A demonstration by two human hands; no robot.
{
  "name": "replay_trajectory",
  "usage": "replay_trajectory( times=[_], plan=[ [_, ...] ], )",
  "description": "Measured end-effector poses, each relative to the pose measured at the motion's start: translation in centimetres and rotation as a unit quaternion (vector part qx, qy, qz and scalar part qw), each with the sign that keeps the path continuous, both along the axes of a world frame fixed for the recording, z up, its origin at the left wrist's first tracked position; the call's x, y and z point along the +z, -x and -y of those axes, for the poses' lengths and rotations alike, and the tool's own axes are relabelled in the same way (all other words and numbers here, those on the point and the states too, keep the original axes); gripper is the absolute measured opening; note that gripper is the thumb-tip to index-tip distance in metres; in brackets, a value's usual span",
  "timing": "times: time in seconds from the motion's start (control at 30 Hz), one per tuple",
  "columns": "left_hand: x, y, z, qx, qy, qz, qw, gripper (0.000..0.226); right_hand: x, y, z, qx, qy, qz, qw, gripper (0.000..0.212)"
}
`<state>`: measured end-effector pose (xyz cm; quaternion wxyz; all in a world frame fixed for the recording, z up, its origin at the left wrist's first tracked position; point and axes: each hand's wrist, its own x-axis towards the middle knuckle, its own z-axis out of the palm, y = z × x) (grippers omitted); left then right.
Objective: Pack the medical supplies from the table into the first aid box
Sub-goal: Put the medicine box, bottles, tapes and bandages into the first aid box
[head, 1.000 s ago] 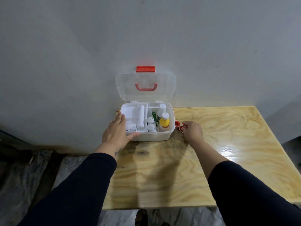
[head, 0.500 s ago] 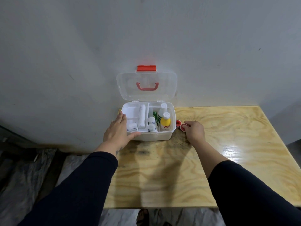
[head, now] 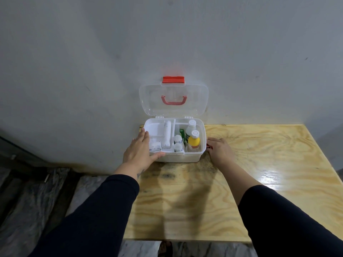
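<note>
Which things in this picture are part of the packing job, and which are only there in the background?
Part of the job:
first aid box
yellow bottle
white bottle
small red item under the right hand
left hand, steadying the box

Only there:
wooden table
grey wall

The light is dim and flat, with a greyish cast over the wall (head: 92,52). A bright patch of glare lies on the glossy table (head: 272,175) at the right, and soft shadows fall on the wood in front of the box (head: 178,156). The wide lens bends the table edges and stretches the sleeves (head: 96,219) at the bottom corners. Small labels in the box are too blurred to read.
</note>
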<state>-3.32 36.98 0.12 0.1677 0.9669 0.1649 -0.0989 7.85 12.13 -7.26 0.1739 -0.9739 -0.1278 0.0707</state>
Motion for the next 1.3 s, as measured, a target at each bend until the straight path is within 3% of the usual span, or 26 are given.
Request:
replay_trajectory(
  times=[0.23, 0.37, 0.5, 0.7, 0.97, 1.17, 1.3],
  plan=[
    [-0.1, 0.1, -0.2, 0.001, 0.005, 0.004, 1.000, 0.102, 1.3, 0.1, 0.5, -0.046, -0.036, 0.039, 0.998, 0.018],
    [0.1, 0.0, -0.1, 0.001, 0.009, 0.012, 1.000, 0.103, 3.9, -0.6, 1.4, -0.110, -0.086, 0.080, 0.987, 0.022],
    [0.3, 0.1, -0.1, 0.002, 0.020, 0.015, 1.000, 0.103, 8.5, -1.8, 1.2, -0.101, -0.117, 0.121, 0.981, 0.027],
    [0.6, 0.0, 0.1, 0.009, 0.048, 0.025, 0.998, 0.103, 14.1, -1.3, -2.8, 0.010, -0.132, 0.147, 0.980, 0.040],
    [0.2, 0.2, -0.3, 0.051, 0.113, 0.060, 0.990, 0.106, 13.4, 0.5, -12.6, 0.136, -0.130, 0.039, 0.981, 0.030],
    [-0.4, 0.8, -0.4, 0.065, 0.197, 0.136, 0.969, 0.096, 11.4, 0.2, -16.4, 0.202, -0.018, 0.011, 0.979, 0.024],
    [-0.6, 0.8, -0.6, 0.072, 0.207, 0.157, 0.963, 0.090, 10.2, -0.8, -17.6, 0.238, 0.017, -0.007, 0.971, 0.026]
  ],
)
